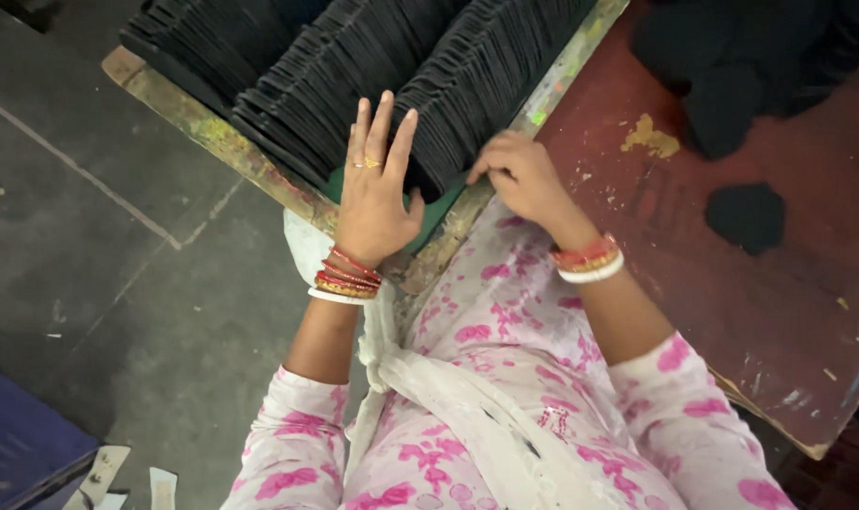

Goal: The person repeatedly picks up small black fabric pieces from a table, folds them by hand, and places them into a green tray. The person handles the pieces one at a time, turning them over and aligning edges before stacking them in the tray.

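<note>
Grey concrete floor (90,246) runs along the near edge of a worn wooden counter (222,142), whose paint-flecked rim serves as the landmark for everything else. Nearest the rim, on the person's side, lie a pink-flowered white garment and two bangled wrists. Just over the rim, the left hand (373,189) lies flat, fingers straight and slightly spread, palm pressed down on the near end of the middle row of black sheets (354,66) — its grip is open, closed around nothing. Beside it, also just over the rim, the right hand (522,175) curls its fingertips together against the near end of the neighbouring row (486,76); whether they pinch a sheet cannot be told. A green patch (340,184) shows under the left thumb.

Both rows stand on edge, thin sheets packed tight, their long axis running away from the rim and from the hands. Further out, a red-brown surface (732,283) carries loose black pieces (746,215) — well apart from either hand.
</note>
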